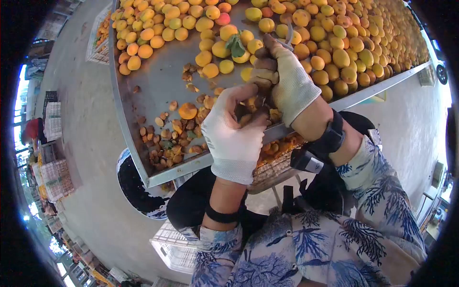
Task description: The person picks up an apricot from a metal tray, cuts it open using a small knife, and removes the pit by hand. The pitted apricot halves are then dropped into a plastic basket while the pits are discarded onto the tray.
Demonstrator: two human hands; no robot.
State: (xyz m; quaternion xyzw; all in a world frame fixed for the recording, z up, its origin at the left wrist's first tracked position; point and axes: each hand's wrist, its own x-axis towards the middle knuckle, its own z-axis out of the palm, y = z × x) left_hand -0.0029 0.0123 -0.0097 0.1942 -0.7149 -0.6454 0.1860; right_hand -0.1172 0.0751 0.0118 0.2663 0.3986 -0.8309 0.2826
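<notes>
My left hand (234, 131), in a white glove with stained fingertips, is curled in front of me over the near edge of a metal tray. What lies in its fingers is mostly hidden. Right beside it, my right hand (292, 79), also gloved, is closed around a small knife (289, 37), whose thin curved metal blade sticks out past the thumb. The fingers of both hands meet. Whole apricots (222, 49) lie just beyond them, one group with a green leaf (235, 45) on top. Apricot pits (167, 150) and torn bits are scattered left of my left hand.
The metal tray (158, 86) carries a large heap of apricots (354, 43) at right and more at back left. Under its near edge sits a crate (275, 167) with orange pulp. A basin (138, 191) and a white crate (174, 248) stand on the floor.
</notes>
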